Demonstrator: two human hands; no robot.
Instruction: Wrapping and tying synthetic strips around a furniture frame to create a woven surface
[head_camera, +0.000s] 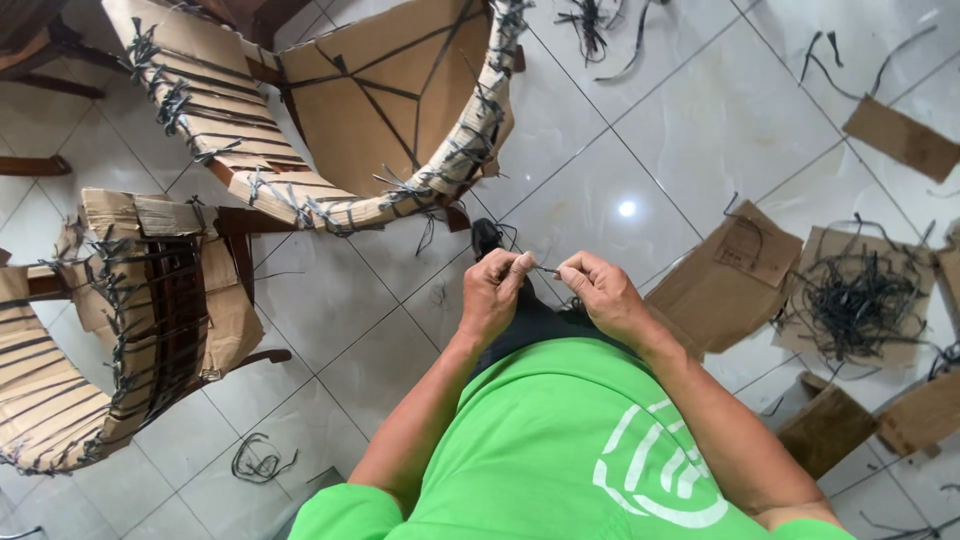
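My left hand (495, 290) and my right hand (600, 290) meet in front of my green shirt, both pinching a thin black strap (547, 269) stretched between the fingertips. A chair wrapped in brown cardboard and bound with black straps (350, 110) stands just beyond my hands. Another cardboard-wrapped chair (150, 290) stands to the left.
White tiled floor (620, 130) all around. A pile of black straps lies on cardboard (855, 300) at the right, beside flat cardboard pieces (730, 275). Loose strap scraps lie at the lower left (262, 462) and top (590, 25). A wooden block (825, 430) sits at lower right.
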